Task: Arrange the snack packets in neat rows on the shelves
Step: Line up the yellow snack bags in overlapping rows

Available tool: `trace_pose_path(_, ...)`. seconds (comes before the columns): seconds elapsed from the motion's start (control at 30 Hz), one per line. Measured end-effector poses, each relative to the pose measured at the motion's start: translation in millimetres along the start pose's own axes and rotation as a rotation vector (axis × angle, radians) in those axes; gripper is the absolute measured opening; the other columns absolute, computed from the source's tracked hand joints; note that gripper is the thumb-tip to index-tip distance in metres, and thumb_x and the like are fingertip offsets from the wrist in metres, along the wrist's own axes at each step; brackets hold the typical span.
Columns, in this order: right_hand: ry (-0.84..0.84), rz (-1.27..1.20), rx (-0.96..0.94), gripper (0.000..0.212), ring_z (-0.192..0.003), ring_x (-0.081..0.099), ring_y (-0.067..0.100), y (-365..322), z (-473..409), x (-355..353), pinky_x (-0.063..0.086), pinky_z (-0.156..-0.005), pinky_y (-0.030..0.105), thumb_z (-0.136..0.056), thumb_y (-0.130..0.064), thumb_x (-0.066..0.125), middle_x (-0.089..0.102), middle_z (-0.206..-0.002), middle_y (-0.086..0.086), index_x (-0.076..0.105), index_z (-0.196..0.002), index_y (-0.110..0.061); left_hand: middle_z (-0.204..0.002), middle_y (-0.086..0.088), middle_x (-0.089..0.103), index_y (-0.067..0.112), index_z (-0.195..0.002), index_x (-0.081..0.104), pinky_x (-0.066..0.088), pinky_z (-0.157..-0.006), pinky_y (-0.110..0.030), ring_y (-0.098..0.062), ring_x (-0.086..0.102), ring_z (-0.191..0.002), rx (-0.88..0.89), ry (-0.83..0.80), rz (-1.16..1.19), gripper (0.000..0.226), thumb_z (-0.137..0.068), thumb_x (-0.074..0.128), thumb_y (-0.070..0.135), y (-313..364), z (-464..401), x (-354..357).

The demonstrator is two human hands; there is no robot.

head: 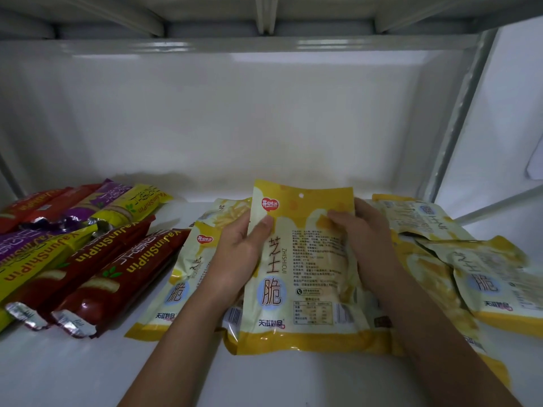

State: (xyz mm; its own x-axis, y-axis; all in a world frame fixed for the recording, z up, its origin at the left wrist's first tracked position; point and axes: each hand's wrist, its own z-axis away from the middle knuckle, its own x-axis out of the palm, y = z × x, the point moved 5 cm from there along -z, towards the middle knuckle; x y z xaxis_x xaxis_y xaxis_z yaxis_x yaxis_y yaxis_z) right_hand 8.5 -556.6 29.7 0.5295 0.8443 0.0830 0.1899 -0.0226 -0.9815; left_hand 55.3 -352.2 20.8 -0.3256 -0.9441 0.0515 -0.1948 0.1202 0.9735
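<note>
Yellow packet (299,268) clamped in my left grip (238,254) and right grip (367,233); best squared before lowering onto the shelf (88,371) pile beneath.

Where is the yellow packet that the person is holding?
In the head view, the yellow packet sits centre on the shelf, gripped by the left hand and right hand.

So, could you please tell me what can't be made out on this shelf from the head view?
- Fine print on the held yellow packet: too small and blurred.
- Packets beneath it: covered by it, the left hand and the right hand, so no count.
- Leftmost red and purple packets: cut off by the left edge.
- Right-hand yellow pile: runs past the right edge.
</note>
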Motion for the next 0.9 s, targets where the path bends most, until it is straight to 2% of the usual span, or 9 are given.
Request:
trace_pose_path(0.07,0.046,0.116,-0.067,0.045,-0.094,0.073,0.016,-2.0,-0.1,-3.9,0.056,-0.074,0.029,-0.092,-0.004,0.066,0.074,-0.109,-0.001,0.061,-0.131,-0.026,-0.109,-0.002,0.079,0.022,-0.122,0.069,0.061,-0.088,-0.048,-0.024,0.077,-0.099,0.085,-0.025,-0.163,0.019,-0.106,0.060,0.019,-2.5,-2.3,0.2)
trace_pose_path(0.13,0.061,0.222,-0.099,0.062,-0.092,0.067,0.010,-1.3,-1.3,-8.2,0.052,-0.069,0.026,-0.091,-0.001,0.063,0.065,-0.117,-0.003,0.045,-0.142,-0.030,-0.117,0.008,0.075,0.029,-0.135,0.062,0.061,-0.091,-0.048,-0.015,0.075,-0.103,0.153,-0.011,-0.327,0.037,-0.100,0.069,0.019,-7.2,-6.4,-1.6)
trace_pose_path(0.27,-0.040,0.386,-0.079,0.078,-0.093,0.064,0.015,4.4,-5.7,-5.6,0.055,-0.078,0.038,-0.090,0.000,0.060,0.053,-0.134,0.000,0.030,-0.153,-0.033,-0.142,0.016,0.053,0.036,-0.155,0.040,0.050,-0.100,-0.025,-0.001,0.057,-0.123,0.176,0.049,-0.507,0.075,-0.092,0.080,0.024,-11.7,-9.1,-6.8)
trace_pose_path(0.4,-0.059,0.467,-0.088,0.091,-0.139,0.045,0.024,5.6,-3.8,1.1,0.044,-0.090,0.027,-0.091,-0.005,0.067,0.035,-0.158,0.000,0.019,-0.162,-0.034,-0.148,0.014,0.047,0.037,-0.149,0.046,0.042,-0.106,-0.026,-0.005,0.048,-0.133,0.166,0.036,-0.474,0.064,-0.094,0.077,0.027,-12.7,-9.2,-4.8)
trace_pose_path(0.5,-0.136,0.567,-0.117,0.081,-0.152,0.028,0.017,5.5,0.0,8.7,0.027,-0.106,0.023,-0.095,-0.012,0.068,0.026,-0.166,-0.006,0.026,-0.162,-0.031,-0.147,0.013,0.050,0.032,-0.146,0.050,0.041,-0.106,-0.029,-0.009,0.048,-0.135,0.087,0.033,-0.435,0.056,-0.096,0.074,0.028,-15.2,-9.0,-3.7)
trace_pose_path(0.6,-0.251,0.651,-0.110,0.067,-0.137,0.037,0.008,8.4,5.4,17.0,0.025,-0.102,0.022,-0.097,-0.018,0.067,0.036,-0.160,-0.005,0.039,-0.157,-0.029,-0.139,0.012,0.055,0.030,-0.138,0.055,0.040,-0.101,-0.028,-0.011,0.051,-0.131,0.005,0.070,-0.429,0.043,-0.098,0.071,0.027,-19.3,-7.5,-5.3)
trace_pose_path(0.7,-0.367,0.771,-0.130,0.052,-0.142,0.040,0.012,13.9,11.0,26.2,0.027,-0.104,0.023,-0.100,-0.024,0.065,0.043,-0.157,-0.005,0.050,-0.150,-0.027,-0.135,0.012,0.058,0.032,-0.130,0.061,0.043,-0.095,-0.022,-0.009,0.052,-0.129,-0.004,0.089,-0.392,0.035,-0.097,0.072,0.025,-19.6,0.4,-3.9)
trace_pose_path(0.77,-0.385,0.802,-0.149,0.044,-0.137,0.046,0.012,15.4,13.4,28.4,0.031,-0.104,0.023,-0.101,-0.026,0.064,0.048,-0.152,-0.006,0.055,-0.144,-0.028,-0.130,0.014,0.061,0.035,-0.122,0.065,0.051,-0.097,-0.027,-0.009,0.057,-0.124,-0.006,0.107,-0.298,0.029,-0.097,0.072,0.023,-14.0,7.3,-5.5)
trace_pose_path(0.9,-0.356,0.716,-0.134,0.024,-0.100,0.056,-0.007,6.3,7.8,28.5,0.038,-0.076,0.004,-0.101,-0.023,0.065,0.059,-0.124,-0.015,0.067,-0.124,-0.029,-0.118,0.014,0.066,0.035,-0.113,0.069,0.051,-0.071,-0.012,-0.003,0.067,-0.101,0.030,0.041,-0.319,0.019,-0.098,0.070,0.023,22.7,6.0,-17.4)
